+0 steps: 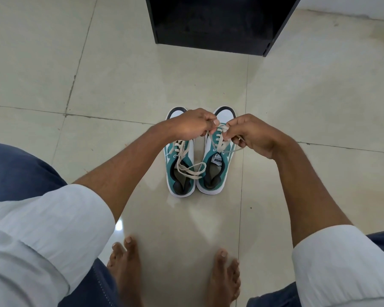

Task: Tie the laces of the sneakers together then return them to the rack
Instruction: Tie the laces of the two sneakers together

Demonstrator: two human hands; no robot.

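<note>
Two teal-and-white sneakers stand side by side on the tiled floor, toes pointing away from me: the left sneaker (pixel 179 173) and the right sneaker (pixel 216 171). Their cream laces (pixel 190 168) are loose, and a loop of them lies across the gap between the shoes. My left hand (pixel 190 125) is above the left sneaker's toe, pinching a lace end. My right hand (pixel 252 136) is above the right sneaker's front, fingers closed on another lace strand. The two hands nearly meet over the shoes. The black rack (pixel 220 23) stands beyond them.
Glossy beige floor tiles (pixel 98 69) surround the shoes. My bare feet (pixel 124 260) stand close behind the sneakers. My knees in blue trousers and my white sleeves fill the lower corners. A white wall base runs at the top right.
</note>
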